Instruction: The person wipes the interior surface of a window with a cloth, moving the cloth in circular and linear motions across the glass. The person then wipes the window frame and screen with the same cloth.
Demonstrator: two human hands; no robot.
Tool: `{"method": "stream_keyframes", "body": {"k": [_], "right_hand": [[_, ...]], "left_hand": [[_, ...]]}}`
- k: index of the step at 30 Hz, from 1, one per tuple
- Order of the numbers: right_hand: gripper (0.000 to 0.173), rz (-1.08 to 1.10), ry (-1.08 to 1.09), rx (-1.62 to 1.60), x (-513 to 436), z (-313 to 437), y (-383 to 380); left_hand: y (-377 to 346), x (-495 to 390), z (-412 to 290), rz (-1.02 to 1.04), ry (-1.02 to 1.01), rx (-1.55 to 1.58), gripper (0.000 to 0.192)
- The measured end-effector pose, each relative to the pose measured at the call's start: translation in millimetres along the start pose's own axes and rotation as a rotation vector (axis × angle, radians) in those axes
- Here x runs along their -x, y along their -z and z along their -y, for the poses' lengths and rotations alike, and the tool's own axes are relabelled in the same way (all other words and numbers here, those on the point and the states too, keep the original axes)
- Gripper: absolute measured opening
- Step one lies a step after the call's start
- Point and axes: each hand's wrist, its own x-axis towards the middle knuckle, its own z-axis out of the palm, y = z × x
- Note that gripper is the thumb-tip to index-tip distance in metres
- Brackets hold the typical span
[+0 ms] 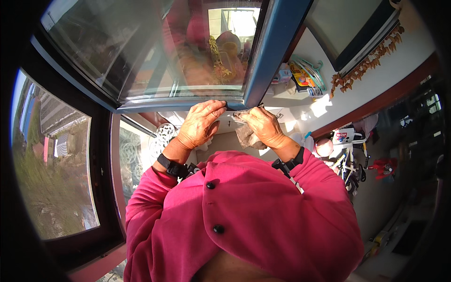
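Before me stands a window sash with a blue frame [160, 108] and a reflecting glass pane [141, 67]. My left hand [201, 123] rests its fingertips on the lower rail, close to the corner; what its palm side does is hidden. A crumpled grey-brown cloth [249, 136] hangs from my right hand [263, 126], which grips it just below the same corner, beside the blue upright [269, 53]. Part of the cloth bunches between the thumb and fingers.
At left is a dark-framed window [105, 169] with the outdoors beyond. Green clothes hangers [319, 75] and small items lie on a white ledge at right. Dried leaves [373, 53] hang below a dark-edged panel. A white-framed cycle [347, 162] stands on the floor, lower right.
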Motion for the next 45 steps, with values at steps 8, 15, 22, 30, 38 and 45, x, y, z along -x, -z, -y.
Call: {"method": "stream_keyframes", "body": {"k": [8, 15, 22, 30, 38, 45], "right_hand": [[0.023, 0.144, 0.042, -0.173, 8, 12, 39], [0.031, -0.054, 0.018, 0.150, -23, 43, 38], [0.018, 0.300, -0.140, -0.157, 3, 39, 24], [0.033, -0.124, 0.106, -0.377, -68, 66, 63], [0.029, -0.186, 0.094, -0.459, -65, 58, 54], [0.036, -0.143, 0.246, -0.463, -74, 63, 87]], "left_hand": [[5, 8, -8, -0.020, -0.002, -0.008, 0.047], [6, 16, -9, -0.017, -0.020, -0.022, 0.047], [5, 15, -4, 0.037, -0.009, 0.041, 0.047], [36, 11, -8, 0.064, 0.164, 0.694, 0.067], [43, -13, -49, 0.244, 0.387, 1.094, 0.133], [39, -26, -50, -0.166, 0.230, 0.792, 0.051]]}}
